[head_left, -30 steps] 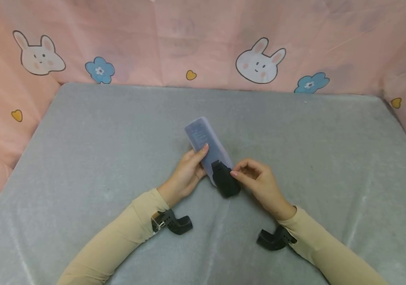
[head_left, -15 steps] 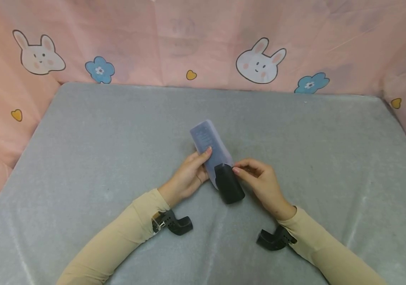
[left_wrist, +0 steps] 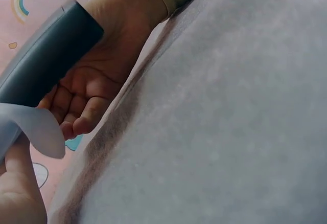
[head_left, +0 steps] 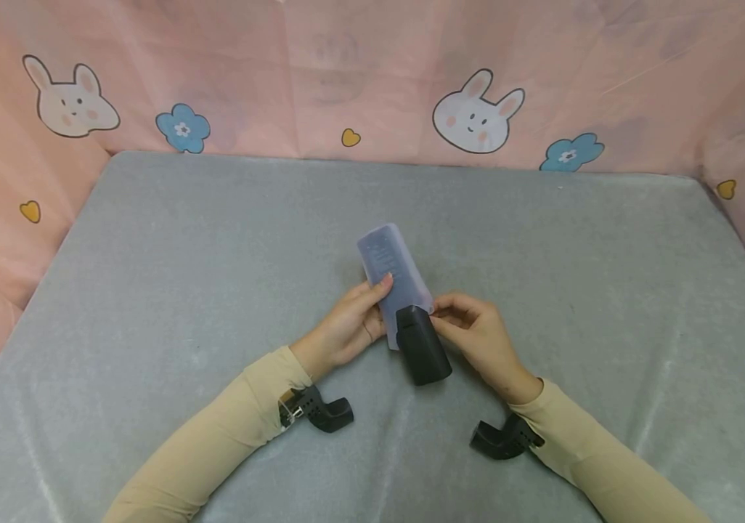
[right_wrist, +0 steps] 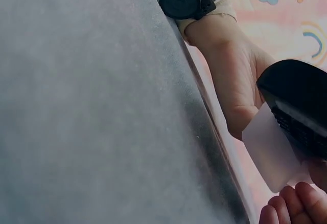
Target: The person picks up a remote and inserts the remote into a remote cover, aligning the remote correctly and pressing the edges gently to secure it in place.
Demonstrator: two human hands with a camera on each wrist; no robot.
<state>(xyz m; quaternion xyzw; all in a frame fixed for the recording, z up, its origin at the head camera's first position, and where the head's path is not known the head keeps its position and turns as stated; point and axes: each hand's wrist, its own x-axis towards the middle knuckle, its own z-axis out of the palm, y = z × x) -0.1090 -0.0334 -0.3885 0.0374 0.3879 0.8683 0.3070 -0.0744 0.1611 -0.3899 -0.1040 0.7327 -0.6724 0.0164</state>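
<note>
A black remote control sticks out of the near end of a translucent silicone cover, with pale print showing through the cover. My left hand grips the covered part, thumb on top and fingers beneath. At the cover's open end, my right hand pinches the edge beside the remote between thumb and index finger. The left wrist view shows a loose flap of the cover standing away from the remote. In the right wrist view, small buttons show on the underside of the remote.
A grey cloth-covered table lies under both hands. Behind it hangs a pink curtain printed with rabbits, flowers and hearts. Black wrist cameras sit on both sleeved forearms.
More of the black remote now stands out of the cover, toward me. The cover and my left hand have shifted slightly right and nearer. My right hand has stayed almost in place.
</note>
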